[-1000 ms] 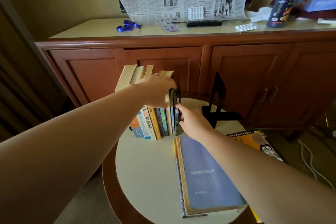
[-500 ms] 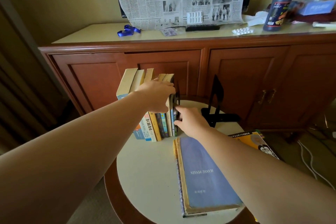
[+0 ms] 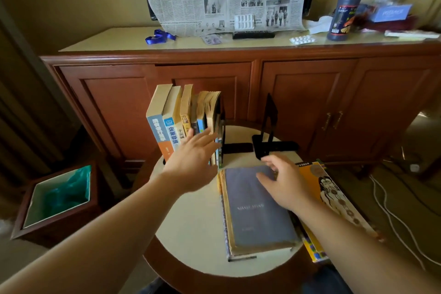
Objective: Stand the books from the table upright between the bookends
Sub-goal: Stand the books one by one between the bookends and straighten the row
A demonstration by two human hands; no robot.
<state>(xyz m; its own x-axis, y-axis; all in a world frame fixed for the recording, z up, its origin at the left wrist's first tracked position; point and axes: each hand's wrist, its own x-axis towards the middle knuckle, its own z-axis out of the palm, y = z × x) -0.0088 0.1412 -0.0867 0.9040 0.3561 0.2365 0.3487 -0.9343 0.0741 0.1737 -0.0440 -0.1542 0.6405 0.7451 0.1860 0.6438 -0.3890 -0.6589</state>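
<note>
Partly done: row of books [image 3: 183, 124] upright against black bookend [image 3: 222, 133] on counter [image 3: 191, 222]. Left: grey book [image 3: 257, 210], yellow book [image 3: 334, 193] flat, near right. Left hand [image 3: 191, 164] fingers spread; right hand [image 3: 284, 181] spread over grey book.

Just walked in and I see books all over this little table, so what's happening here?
A person is shelving books between black bookends on a round table. A row of upright books stands against one bookend, with the open left hand in front of their spines. The right hand reaches over a blue-grey book lying flat atop a small stack. An orange book also lies flat. The second bookend stands apart, unused.
</note>
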